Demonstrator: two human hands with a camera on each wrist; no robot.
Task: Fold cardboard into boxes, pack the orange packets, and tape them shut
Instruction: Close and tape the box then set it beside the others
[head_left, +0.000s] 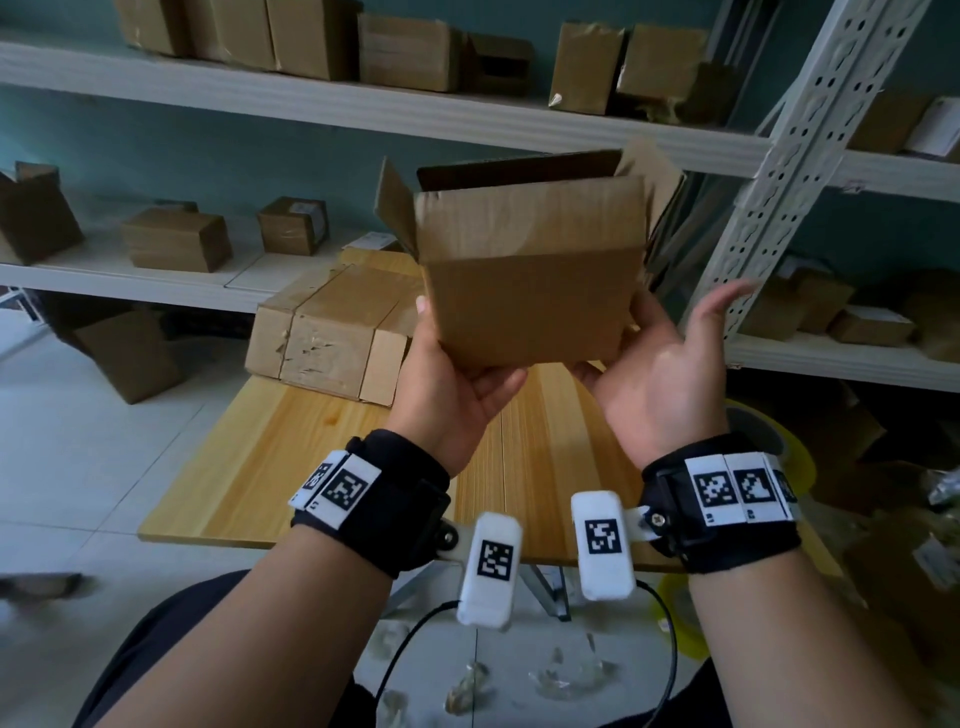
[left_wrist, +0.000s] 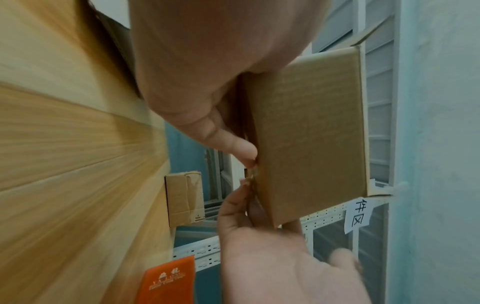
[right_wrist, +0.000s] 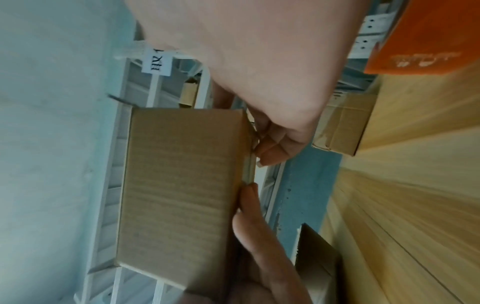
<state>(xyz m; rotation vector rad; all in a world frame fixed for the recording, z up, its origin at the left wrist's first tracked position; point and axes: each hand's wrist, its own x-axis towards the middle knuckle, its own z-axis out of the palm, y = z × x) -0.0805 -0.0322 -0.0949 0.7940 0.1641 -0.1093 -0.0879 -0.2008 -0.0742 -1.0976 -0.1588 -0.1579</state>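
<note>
I hold a small brown cardboard box (head_left: 530, 291) up in the air above the wooden table (head_left: 291, 467), its top flaps standing open. My left hand (head_left: 457, 384) grips the box's lower left corner, thumb on the side, fingers underneath. At the lower right corner is my right hand (head_left: 660, 374), fingers curled against the bottom edge and thumb spread out to the right. The wrist views show the box (left_wrist: 311, 133) (right_wrist: 182, 185) from below, with fingers of both hands meeting at its bottom seam. An orange packet (left_wrist: 168, 281) (right_wrist: 420, 37) lies on the table.
A larger taped carton (head_left: 332, 338) sits at the table's far left. A yellowish tape roll (head_left: 789, 452) is just behind my right wrist. Shelves of cardboard boxes run behind, with a white perforated upright (head_left: 810, 145) close on the right. Clear plastic scraps (head_left: 566, 680) litter the floor.
</note>
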